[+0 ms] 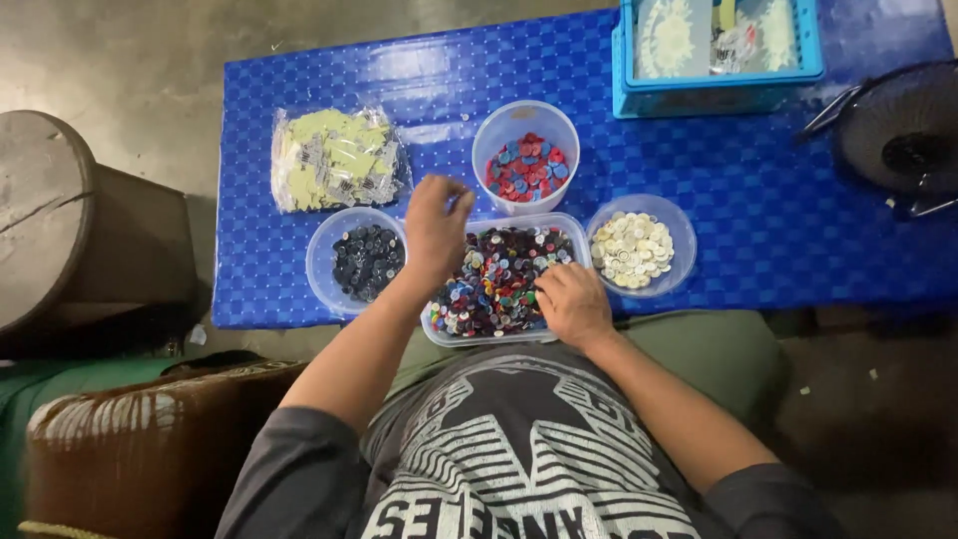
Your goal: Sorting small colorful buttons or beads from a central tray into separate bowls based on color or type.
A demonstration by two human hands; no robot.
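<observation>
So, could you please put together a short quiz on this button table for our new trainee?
1. True or false: the left hand is raised above the tubs, fingertips pinched together.
2. What does the right hand rest in?
A. the round tub of black buttons
B. the rectangular tub of mixed buttons
C. the round tub of cream buttons
3. Which colours fill the tall cup on the blue table?

Key
1. True; whether it holds a button cannot be told.
2. B.
3. Red and blue.
</observation>
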